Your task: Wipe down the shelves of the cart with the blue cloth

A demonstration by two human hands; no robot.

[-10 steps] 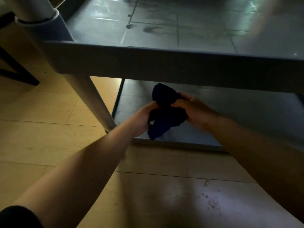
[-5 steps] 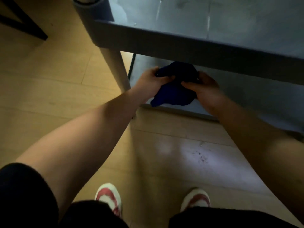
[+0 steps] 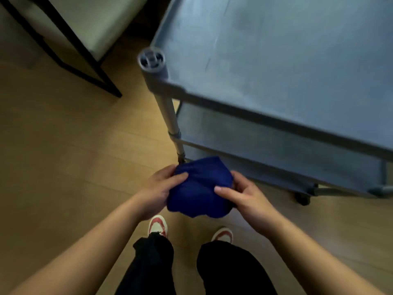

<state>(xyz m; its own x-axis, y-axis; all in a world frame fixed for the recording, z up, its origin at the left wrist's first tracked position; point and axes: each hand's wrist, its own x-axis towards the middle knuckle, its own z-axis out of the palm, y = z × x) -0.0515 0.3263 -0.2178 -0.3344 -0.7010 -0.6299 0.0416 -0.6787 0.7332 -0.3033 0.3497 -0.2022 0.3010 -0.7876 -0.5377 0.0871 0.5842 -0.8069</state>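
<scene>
Both hands, left hand (image 3: 157,193) and right hand (image 3: 244,196), pinch the bunched cloth (image 3: 200,188) in front of the cart (image 3: 276,60), clear of its shelves; best fold it flat before wiping.

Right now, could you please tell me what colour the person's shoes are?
The shoes are white with red panels, seen in the head view.

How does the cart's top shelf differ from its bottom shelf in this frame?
The top shelf is fully exposed to the camera and lit pale grey-blue; the bottom shelf shows only as a dark strip beneath the shelves above. The blue cloth, held by the left hand and right hand, overlaps the bottom shelf's near corner in view, while it is well clear of the top shelf. Both look grey, rimmed and bare.
</scene>
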